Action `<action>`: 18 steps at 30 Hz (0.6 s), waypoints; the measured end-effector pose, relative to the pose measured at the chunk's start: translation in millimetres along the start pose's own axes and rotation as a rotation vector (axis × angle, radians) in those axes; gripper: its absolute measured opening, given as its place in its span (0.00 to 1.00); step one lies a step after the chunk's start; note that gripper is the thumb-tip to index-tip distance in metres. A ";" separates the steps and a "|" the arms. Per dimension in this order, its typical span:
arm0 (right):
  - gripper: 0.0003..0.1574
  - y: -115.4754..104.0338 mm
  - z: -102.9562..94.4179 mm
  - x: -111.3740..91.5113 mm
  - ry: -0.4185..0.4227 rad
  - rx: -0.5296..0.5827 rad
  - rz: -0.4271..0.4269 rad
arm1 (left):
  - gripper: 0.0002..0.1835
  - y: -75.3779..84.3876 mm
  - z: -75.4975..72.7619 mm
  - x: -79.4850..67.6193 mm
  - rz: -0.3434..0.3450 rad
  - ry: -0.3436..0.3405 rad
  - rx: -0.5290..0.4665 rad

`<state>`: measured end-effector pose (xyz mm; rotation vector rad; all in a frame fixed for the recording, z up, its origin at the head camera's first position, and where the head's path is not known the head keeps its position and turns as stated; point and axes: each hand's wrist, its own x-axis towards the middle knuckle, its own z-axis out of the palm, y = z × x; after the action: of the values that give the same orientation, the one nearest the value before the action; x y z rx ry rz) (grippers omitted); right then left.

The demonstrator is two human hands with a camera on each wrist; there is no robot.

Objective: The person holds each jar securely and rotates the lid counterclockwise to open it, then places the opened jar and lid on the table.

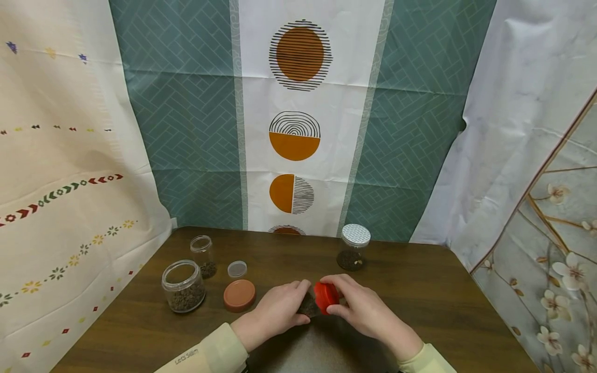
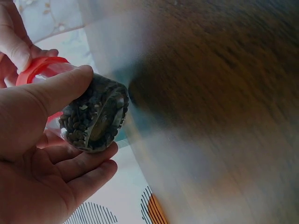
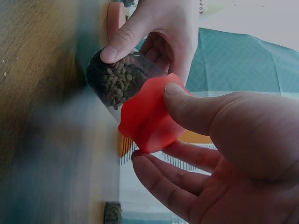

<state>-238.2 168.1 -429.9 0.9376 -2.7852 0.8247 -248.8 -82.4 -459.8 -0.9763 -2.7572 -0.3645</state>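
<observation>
A small clear jar [image 3: 119,84] of dark brown bean-like pieces is tilted over the table's near part. My left hand [image 1: 277,313] grips its body, thumb on one side and fingers on the other. At the jar's mouth end is a red lid [image 1: 326,298] with a wavy edge, pointing to the right. My right hand [image 1: 364,308] holds this lid between thumb and fingers. In the left wrist view, the jar's base [image 2: 100,121] faces the camera, with the pieces gathered there. Whether the lid is fully seated cannot be told.
Left of my hands stand a wide open jar [image 1: 184,290] and a narrower open jar [image 1: 203,256], both holding dark pieces. An orange-brown lid [image 1: 239,296] and a clear lid [image 1: 237,269] lie beside them. A white-lidded jar [image 1: 353,248] stands at the back right. Curtains surround the table [image 1: 443,300].
</observation>
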 end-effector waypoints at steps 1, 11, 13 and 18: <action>0.35 0.2 0.1 -0.2 0.001 0.000 -0.005 | 0.34 0.0 0.3 -0.1 0.001 0.001 0.001; 0.35 1.0 0.4 -0.9 0.013 -0.007 -0.036 | 0.33 0.9 -0.1 0.3 -0.006 -0.005 -0.008; 0.35 1.1 0.3 -0.9 0.013 -0.005 -0.038 | 0.33 0.9 -0.5 0.6 -0.009 -0.008 -0.012; 0.35 1.6 0.3 -0.6 0.012 -0.005 -0.045 | 0.33 0.9 -0.2 0.6 -0.009 -0.008 -0.015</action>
<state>-238.6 169.4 -431.0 0.9876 -2.7436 0.8137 -248.7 -81.4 -459.3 -0.9707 -2.7707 -0.3842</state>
